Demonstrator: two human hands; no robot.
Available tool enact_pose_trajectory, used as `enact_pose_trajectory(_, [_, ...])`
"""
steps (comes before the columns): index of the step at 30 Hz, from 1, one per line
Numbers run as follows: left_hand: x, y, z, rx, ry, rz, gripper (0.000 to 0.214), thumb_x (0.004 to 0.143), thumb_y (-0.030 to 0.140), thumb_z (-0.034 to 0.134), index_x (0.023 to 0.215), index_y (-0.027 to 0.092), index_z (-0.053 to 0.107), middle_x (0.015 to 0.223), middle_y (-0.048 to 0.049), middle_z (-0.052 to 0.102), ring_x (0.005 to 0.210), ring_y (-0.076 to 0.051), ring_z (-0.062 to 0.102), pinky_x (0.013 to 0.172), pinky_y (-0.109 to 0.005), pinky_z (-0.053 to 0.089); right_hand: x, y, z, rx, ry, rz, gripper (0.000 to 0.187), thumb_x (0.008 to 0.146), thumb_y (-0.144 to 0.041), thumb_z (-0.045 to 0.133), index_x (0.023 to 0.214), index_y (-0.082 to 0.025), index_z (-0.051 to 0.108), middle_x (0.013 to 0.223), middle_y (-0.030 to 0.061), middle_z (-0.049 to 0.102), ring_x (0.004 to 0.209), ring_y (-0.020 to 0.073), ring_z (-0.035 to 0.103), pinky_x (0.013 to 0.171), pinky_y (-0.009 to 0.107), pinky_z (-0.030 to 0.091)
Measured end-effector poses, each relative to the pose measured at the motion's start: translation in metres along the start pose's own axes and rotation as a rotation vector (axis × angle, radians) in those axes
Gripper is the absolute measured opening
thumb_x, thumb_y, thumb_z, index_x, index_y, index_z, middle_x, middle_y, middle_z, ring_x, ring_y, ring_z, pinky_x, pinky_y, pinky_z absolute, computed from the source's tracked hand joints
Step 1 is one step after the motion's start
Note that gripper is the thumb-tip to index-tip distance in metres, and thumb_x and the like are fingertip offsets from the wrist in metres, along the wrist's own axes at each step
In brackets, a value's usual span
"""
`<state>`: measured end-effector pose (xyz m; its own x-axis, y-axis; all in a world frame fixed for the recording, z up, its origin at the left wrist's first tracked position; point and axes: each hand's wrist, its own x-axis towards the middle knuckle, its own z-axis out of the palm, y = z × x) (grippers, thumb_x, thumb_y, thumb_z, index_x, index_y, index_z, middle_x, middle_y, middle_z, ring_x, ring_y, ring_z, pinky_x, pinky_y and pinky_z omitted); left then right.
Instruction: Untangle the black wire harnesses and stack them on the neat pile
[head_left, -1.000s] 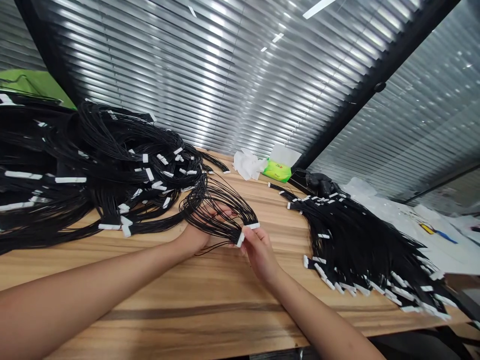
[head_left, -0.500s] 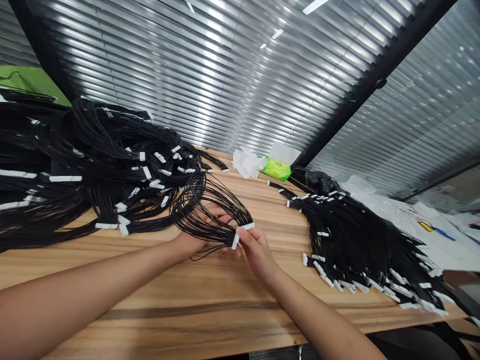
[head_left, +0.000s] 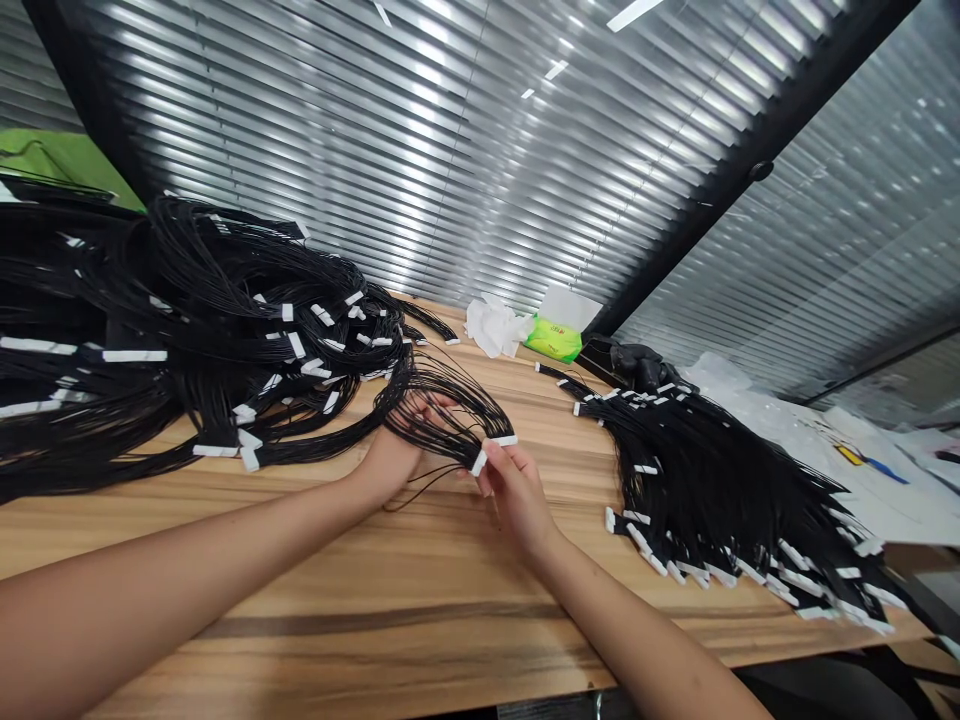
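Note:
A black wire harness (head_left: 450, 425) is bent into a loop above the table, with white connectors on its ends. My right hand (head_left: 519, 492) pinches it at two of these white connectors (head_left: 480, 461), thumb on top. Around the wires from the left and beneath, my left hand (head_left: 401, 450) holds the loop; its fingers show only partly through the strands. A loose thin wire hangs below the bundle. To the left lies a large heap of similar black harnesses (head_left: 247, 270) with white connectors. On the right another pile of harnesses (head_left: 712, 490) is laid out side by side.
The wooden table (head_left: 360, 620) stretches beneath my arms. At its back are crumpled white tissue (head_left: 495, 326) and a green tissue pack (head_left: 553, 338). A yellow-and-blue hand tool (head_left: 870, 462) lies on a white surface at the far right. Metallic blinds (head_left: 390, 150) stand behind.
Both hands have shifted slightly right and up with the harness. Its loop now looks flatter and more spread out. The piles have stayed in place.

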<state>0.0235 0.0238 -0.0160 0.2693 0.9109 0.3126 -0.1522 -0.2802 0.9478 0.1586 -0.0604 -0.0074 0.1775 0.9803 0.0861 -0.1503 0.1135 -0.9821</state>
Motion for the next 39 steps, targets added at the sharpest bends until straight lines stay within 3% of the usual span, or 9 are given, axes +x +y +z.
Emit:
enact_pose_trajectory(3, [-0.002,0.002,-0.002,0.002,0.012,0.021,0.025,0.077,0.034,0.062,0.096,0.017,0.062,0.1,-0.0079,0.066,0.095,-0.021,0.059,0.089,-0.036,0.046,0.001,-0.001,-0.003,-0.001,0.072,-0.057,0.046,0.078,-0.05,0.062,0.046,-0.02,0.05,0.042,-0.0049,0.041,0.048,0.0126,0.047,0.065,0.029,0.041])
enact_pose_trajectory(5, [-0.005,0.006,-0.003,0.036,-0.006,0.028,0.02,0.08,0.033,0.057,0.092,0.017,0.062,0.1,-0.0064,0.065,0.098,-0.021,0.056,0.095,-0.035,0.041,0.0,-0.002,-0.005,-0.02,0.113,-0.096,0.045,0.079,-0.049,0.062,0.047,-0.02,0.049,0.043,-0.0049,0.041,0.049,0.0125,0.046,0.064,0.029,0.039])
enact_pose_trajectory(10, [-0.016,0.023,-0.005,0.113,-0.089,0.083,0.027,0.09,0.029,0.038,0.074,0.018,0.056,0.08,-0.0029,0.062,0.084,-0.018,0.055,0.083,-0.028,0.043,0.0,-0.005,-0.006,-0.066,0.194,-0.161,0.039,0.08,-0.048,0.061,0.056,-0.019,0.054,0.046,-0.0058,0.04,0.046,0.0113,0.04,0.056,0.027,0.033])
enact_pose_trajectory(13, [-0.019,0.027,-0.006,0.142,-0.137,0.127,0.028,0.091,0.035,0.041,0.077,0.018,0.058,0.08,-0.002,0.061,0.082,-0.016,0.055,0.081,-0.027,0.042,0.0,-0.006,-0.005,-0.106,0.213,-0.178,0.038,0.081,-0.047,0.06,0.056,-0.019,0.054,0.047,-0.0052,0.041,0.047,0.0109,0.039,0.055,0.027,0.032])
enact_pose_trajectory(17, [-0.018,0.026,-0.005,0.181,-0.156,0.081,0.026,0.089,0.038,0.048,0.079,0.018,0.061,0.082,-0.0019,0.063,0.082,-0.016,0.056,0.081,-0.027,0.041,0.0,-0.009,-0.003,-0.139,0.2,-0.176,0.036,0.08,-0.047,0.061,0.06,-0.018,0.055,0.048,-0.0046,0.042,0.048,0.0109,0.038,0.051,0.026,0.031])
enact_pose_trajectory(29, [-0.019,0.03,-0.002,0.17,-0.049,0.095,0.013,0.076,0.03,0.066,0.073,0.018,0.063,0.073,0.0007,0.064,0.073,-0.013,0.056,0.072,-0.024,0.044,-0.002,-0.004,-0.005,-0.221,0.176,-0.215,0.036,0.082,-0.045,0.059,0.06,-0.017,0.053,0.05,-0.0049,0.043,0.048,0.0092,0.037,0.05,0.024,0.031])
enact_pose_trajectory(39, [-0.012,0.022,-0.004,0.083,-0.084,-0.086,0.019,0.074,0.036,0.066,0.071,0.017,0.065,0.074,-0.001,0.065,0.074,-0.017,0.057,0.071,-0.028,0.042,-0.002,-0.007,-0.002,-0.303,0.224,-0.25,0.036,0.079,-0.044,0.061,0.055,-0.018,0.053,0.048,-0.0052,0.04,0.049,0.0103,0.036,0.052,0.025,0.033])
